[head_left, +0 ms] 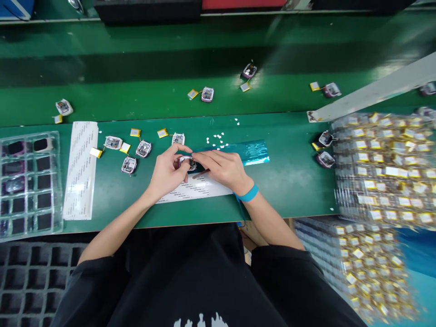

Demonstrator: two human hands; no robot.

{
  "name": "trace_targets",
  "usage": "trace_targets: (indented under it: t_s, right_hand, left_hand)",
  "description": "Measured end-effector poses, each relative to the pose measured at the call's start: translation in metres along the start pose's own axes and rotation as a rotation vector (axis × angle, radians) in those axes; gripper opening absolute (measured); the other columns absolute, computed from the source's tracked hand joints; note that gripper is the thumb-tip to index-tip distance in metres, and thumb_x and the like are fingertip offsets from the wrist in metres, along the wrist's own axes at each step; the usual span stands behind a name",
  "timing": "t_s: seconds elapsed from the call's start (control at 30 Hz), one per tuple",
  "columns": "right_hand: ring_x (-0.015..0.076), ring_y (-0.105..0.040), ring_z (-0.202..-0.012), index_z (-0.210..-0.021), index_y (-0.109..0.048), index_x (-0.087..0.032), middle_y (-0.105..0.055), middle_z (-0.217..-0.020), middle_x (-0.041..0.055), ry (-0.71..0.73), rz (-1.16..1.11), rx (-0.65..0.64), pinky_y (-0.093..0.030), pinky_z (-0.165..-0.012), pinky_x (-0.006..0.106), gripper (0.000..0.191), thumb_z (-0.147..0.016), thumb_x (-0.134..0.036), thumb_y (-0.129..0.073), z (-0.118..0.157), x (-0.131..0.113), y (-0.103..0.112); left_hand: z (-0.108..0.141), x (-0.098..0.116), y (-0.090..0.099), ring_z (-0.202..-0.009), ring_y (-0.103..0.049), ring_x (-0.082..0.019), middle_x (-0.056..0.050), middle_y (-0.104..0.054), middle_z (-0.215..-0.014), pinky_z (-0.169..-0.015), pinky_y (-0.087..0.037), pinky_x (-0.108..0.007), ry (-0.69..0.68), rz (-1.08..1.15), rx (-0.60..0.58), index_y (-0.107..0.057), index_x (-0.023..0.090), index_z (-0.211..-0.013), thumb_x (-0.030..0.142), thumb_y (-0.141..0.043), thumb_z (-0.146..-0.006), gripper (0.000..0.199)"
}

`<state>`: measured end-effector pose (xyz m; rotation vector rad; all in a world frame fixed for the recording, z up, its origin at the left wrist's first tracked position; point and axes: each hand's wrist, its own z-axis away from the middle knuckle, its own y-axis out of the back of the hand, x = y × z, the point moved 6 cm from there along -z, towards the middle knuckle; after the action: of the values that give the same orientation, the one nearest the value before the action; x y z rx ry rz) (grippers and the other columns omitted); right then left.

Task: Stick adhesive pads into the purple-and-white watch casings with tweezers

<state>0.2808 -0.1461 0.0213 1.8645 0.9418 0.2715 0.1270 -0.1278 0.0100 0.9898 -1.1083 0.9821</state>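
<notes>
Near the middle of the bench, my left hand is closed around an opened smartwatch case with its circuit board showing. My right hand meets it from the other side, fingertips at the case's edge. A thin brownish tool, its kind unclear, sticks out from under the right fingers. Beneath both hands lies a white printed sheet, and behind them a shiny blue-green film strip. Another opened watch case with a yellow-edged battery sits just beyond my left hand.
More opened watch cases with wired batteries lie left and on the back ledge. A clear tray of watch parts and a white sheet are left. Stacked filled trays and a slanted white post stand right. White scraps lie behind my hands.
</notes>
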Motion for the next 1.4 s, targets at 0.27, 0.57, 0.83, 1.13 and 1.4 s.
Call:
trace_targets:
  t_s: [0.27, 0.57, 0.83, 1.13, 1.4]
  right_hand:
    - [0.0160, -0.070, -0.077, -0.119, -0.069, -0.014, -0.079, -0.100, 0.0080, -0.053, 0.176, -0.049, -0.045, -0.054, 0.028, 0.028, -0.104, -0.010, -0.045, -0.006, -0.017, -0.003]
    - [0.0135, -0.066, -0.074, -0.098, -0.068, -0.017, -0.073, -0.090, 0.0049, -0.269, -0.417, 0.155, -0.048, -0.063, 0.026, 0.027, -0.108, -0.024, -0.045, -0.018, -0.010, 0.017]
    - [0.0080, -0.037, -0.055, -0.082, -0.058, -0.020, -0.052, -0.074, -0.0041, -0.589, -0.871, 0.053, -0.030, -0.049, 0.025, 0.040, -0.096, -0.057, -0.063, -0.020, 0.005, 0.001]
    - [0.0099, -0.051, -0.056, -0.076, -0.063, -0.020, -0.061, -0.079, 0.0017, -0.606, -0.946, 0.179, -0.041, -0.049, 0.025, 0.060, -0.100, -0.070, -0.042, -0.018, 0.012, 0.028]
    - [0.0150, -0.066, -0.058, -0.079, -0.073, -0.021, -0.067, -0.062, 0.0017, -0.844, -0.813, 0.186, -0.051, -0.059, 0.027, 0.058, -0.105, -0.060, -0.040, 0.068, 0.005, 0.044]
  left_hand:
    - [0.007, 0.008, -0.002, -0.044, -0.062, -0.011, 0.007, -0.062, -0.058, -0.044, -0.044, -0.021, -0.107, -0.093, 0.088, -0.053, 0.022, -0.090, 0.016, -0.065, -0.083, 0.015]
    - [0.006, 0.013, -0.002, -0.033, -0.055, -0.009, 0.011, -0.052, -0.049, -0.035, -0.038, -0.018, -0.139, 0.202, 0.014, -0.051, 0.022, -0.087, 0.037, -0.070, -0.091, 0.024]
    - [0.010, 0.007, -0.007, -0.037, -0.057, -0.007, 0.008, -0.059, -0.057, -0.038, -0.040, -0.018, -0.172, 0.223, 0.004, -0.051, 0.022, -0.093, 0.046, -0.068, -0.093, 0.030]
    - [0.018, 0.031, -0.005, -0.048, -0.067, -0.012, -0.003, -0.078, -0.080, -0.047, -0.051, -0.022, -0.306, -0.008, -0.016, -0.067, 0.018, -0.098, 0.038, -0.069, -0.092, 0.021]
    - [0.063, 0.011, -0.015, -0.098, -0.076, -0.023, -0.008, -0.081, -0.106, -0.088, -0.055, -0.036, -0.453, -0.496, -0.148, -0.072, 0.021, -0.106, 0.025, -0.055, -0.101, 0.018]
